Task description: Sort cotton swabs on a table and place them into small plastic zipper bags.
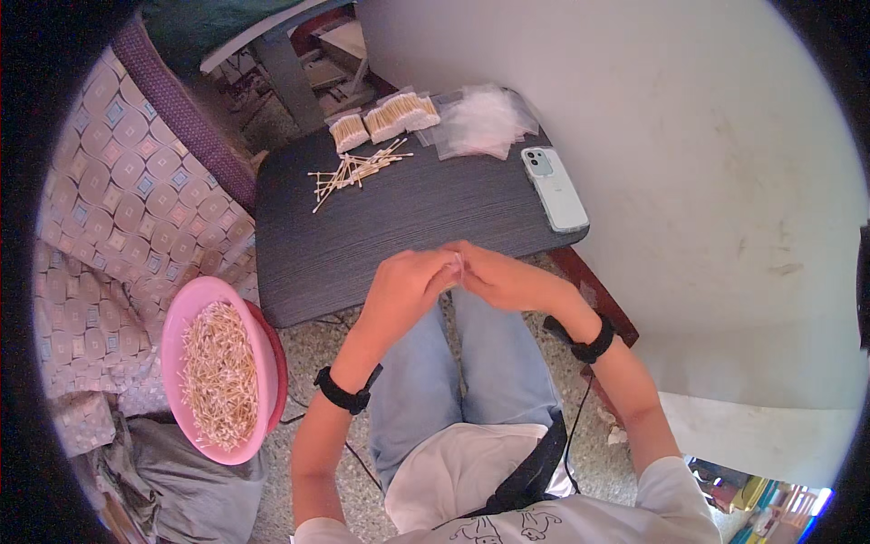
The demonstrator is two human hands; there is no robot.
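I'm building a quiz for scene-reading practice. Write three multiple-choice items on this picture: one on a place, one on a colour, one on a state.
1. Where does the phone lie?
A. On the right edge of the dark table
B. In the basin
C. On the person's lap

2. What colour is the basin full of cotton swabs?
A. Blue
B. Pink
C. Green

3. How do the left hand and right hand stand?
A. Far apart at the table's ends
B. Flat on the knees
C. Together over the table's near edge, fingers meeting on something small and pale

Answers:
1 A: the pale phone rests by the table's right rim.
2 B: its rim and wall are pink.
3 C: both hands meet at the middle; what they pinch is too small to tell.
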